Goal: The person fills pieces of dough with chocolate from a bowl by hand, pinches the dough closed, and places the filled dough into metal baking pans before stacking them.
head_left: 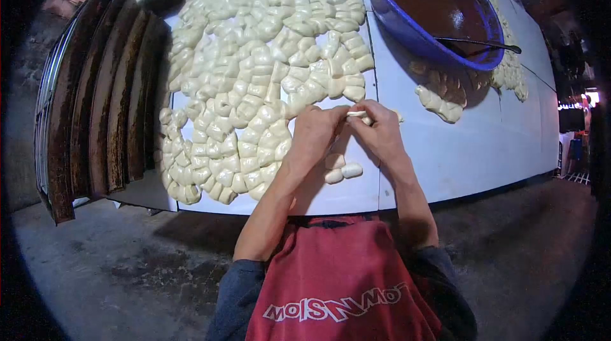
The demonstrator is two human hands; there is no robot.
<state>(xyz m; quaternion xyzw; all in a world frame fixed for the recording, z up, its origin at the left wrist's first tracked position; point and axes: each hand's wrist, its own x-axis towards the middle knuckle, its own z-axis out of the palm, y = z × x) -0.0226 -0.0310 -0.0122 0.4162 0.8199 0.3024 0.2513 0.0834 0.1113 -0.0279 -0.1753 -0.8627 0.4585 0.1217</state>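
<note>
The desk (458, 150) is bright with a cool, bluish cast, while the floor (159, 245) past its near edge sinks into dimness. Shadows fall toward that near edge, below the blue basin (382, 3) and between the forearms (270, 213), so light seems to come from beyond the far edge. Small glints sit on the dough pieces (254, 80) and the brown liquid (439, 3). Beyond the right edge, a small glare breaks murky, hard-to-read darkness. Wide-lens distortion bows the desk's edges; black vignetting rounds the frame's corners.
</note>
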